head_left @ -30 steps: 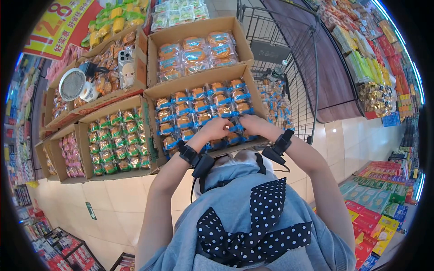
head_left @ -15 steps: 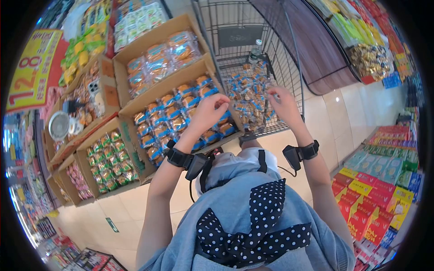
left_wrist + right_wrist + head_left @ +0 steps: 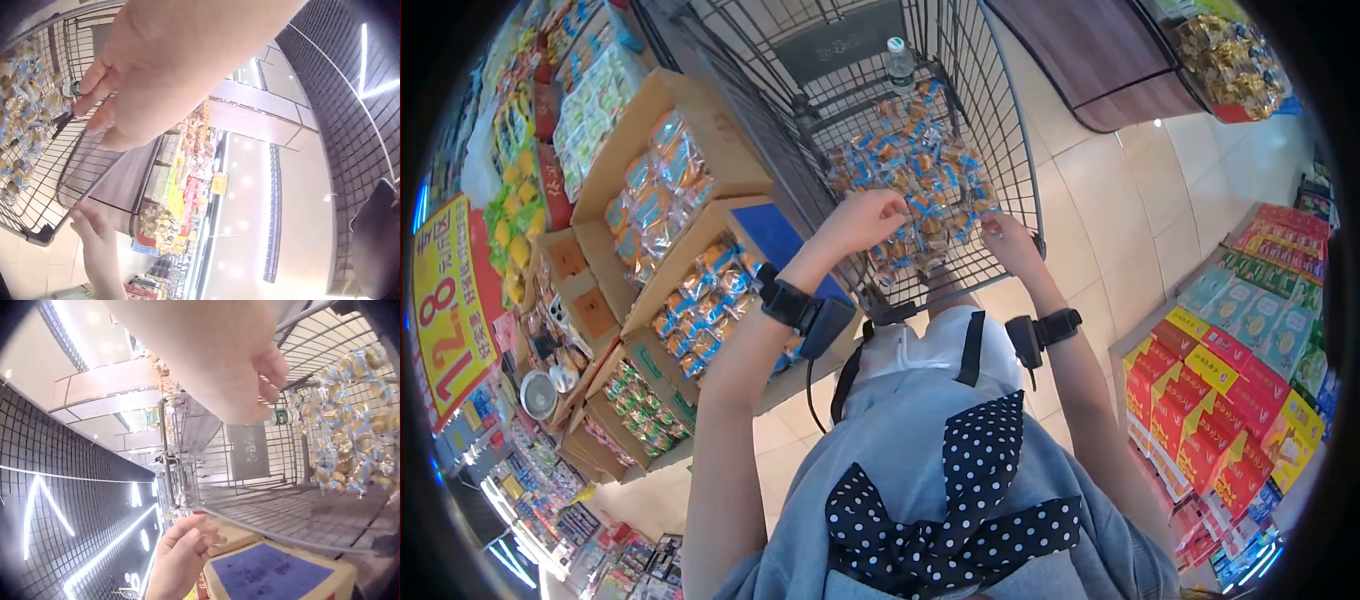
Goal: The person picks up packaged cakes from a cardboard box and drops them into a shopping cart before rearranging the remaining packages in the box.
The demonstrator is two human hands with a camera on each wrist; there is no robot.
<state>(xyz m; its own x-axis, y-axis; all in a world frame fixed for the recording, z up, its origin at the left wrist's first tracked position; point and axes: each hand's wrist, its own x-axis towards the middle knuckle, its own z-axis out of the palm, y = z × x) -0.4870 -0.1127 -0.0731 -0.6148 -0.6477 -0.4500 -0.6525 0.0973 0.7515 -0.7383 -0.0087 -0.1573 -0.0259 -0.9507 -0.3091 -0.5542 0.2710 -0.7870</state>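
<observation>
Over the near part of a wire shopping cart (image 3: 1015,130), my left hand (image 3: 865,218) hovers with loosely bent fingers and nothing visible in its grasp. My right hand (image 3: 1008,243) is at the cart's right rim, also holding nothing that shows; its fingers bend loosely in the right wrist view. Below both hands, a pile of small clear-wrapped pastries with blue labels (image 3: 930,170) covers part of the cart floor. Behind the pile stands a clear bottle with a green-and-white cap (image 3: 899,65). The cart's child-seat panel (image 3: 840,45) is dark.
Left of the cart, cardboard boxes hold wrapped pastries with blue labels (image 3: 710,310) and others with green labels (image 3: 645,400). One box side carries a blue patch (image 3: 775,240). A white fan (image 3: 539,394) sits farther left. Red boxes (image 3: 1200,420) are stacked on the right.
Both hands have left the pastries in the cardboard box and come across to the cart. The view has turned right, bringing the cart to the middle.
</observation>
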